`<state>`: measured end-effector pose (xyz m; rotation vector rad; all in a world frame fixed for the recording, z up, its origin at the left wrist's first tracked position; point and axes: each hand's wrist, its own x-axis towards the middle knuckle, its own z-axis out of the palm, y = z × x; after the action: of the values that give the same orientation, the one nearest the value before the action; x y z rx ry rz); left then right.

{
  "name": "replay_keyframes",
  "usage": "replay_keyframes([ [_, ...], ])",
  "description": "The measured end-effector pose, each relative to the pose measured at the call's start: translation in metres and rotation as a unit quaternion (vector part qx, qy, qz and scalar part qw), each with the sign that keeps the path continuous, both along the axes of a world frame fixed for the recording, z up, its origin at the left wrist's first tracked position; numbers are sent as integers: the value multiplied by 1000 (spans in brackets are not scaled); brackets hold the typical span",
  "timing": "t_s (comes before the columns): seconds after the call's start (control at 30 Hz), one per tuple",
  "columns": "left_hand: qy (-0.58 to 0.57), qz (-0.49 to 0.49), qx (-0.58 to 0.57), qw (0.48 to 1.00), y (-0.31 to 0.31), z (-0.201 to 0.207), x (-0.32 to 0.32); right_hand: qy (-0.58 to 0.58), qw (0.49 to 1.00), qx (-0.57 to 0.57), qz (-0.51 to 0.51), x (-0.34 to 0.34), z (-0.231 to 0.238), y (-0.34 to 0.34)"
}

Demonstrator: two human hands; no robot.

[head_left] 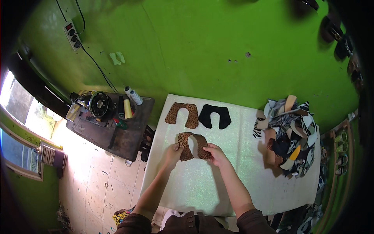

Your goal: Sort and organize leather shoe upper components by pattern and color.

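Between my two hands, over the white table [233,187], a U-shaped leopard-print fabric piece [200,141] is held up by its sides. My left hand [173,154] pinches its left edge, thumb on top. On the opposite edge, my right hand [215,153] has the other leg of the piece between thumb and fingers. Just beyond lie two similar cut pieces, flat on the table: a brown leopard-print one [175,113] at the left and a black one [224,116] beside it.
A heap of fabric scraps [292,136] covers the table's right side. To the left stands a dark sewing table [128,144] with a sewing machine [99,104] and thread cones [134,96]. A power strip [71,37] hangs on the green wall; a shoe rack [338,171] is at far right.
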<state>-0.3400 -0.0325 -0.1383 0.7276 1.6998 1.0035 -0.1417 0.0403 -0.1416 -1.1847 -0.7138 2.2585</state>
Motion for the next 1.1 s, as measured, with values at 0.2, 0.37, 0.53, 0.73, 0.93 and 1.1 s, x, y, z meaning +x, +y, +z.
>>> replay_keyframes([
  [0.2,124,67,133,981,44,-32,-58,-54,994,56,-71,-67,0,31],
  [0.37,209,9,92,974,82,-34,-84,-94,983,89,-129,-99,-20,64],
  [0.53,186,65,151,969,109,-38,-95,-111,974,110,-162,-122,-28,85],
  [0.73,220,51,130,965,137,-22,-97,-134,957,153,-205,-126,-26,97],
  [0.93,210,39,132,968,144,-36,-106,-325,872,319,-179,-137,-11,86],
  [1.1,240,20,140,960,147,-13,-103,-343,826,413,-174,-137,-5,80],
])
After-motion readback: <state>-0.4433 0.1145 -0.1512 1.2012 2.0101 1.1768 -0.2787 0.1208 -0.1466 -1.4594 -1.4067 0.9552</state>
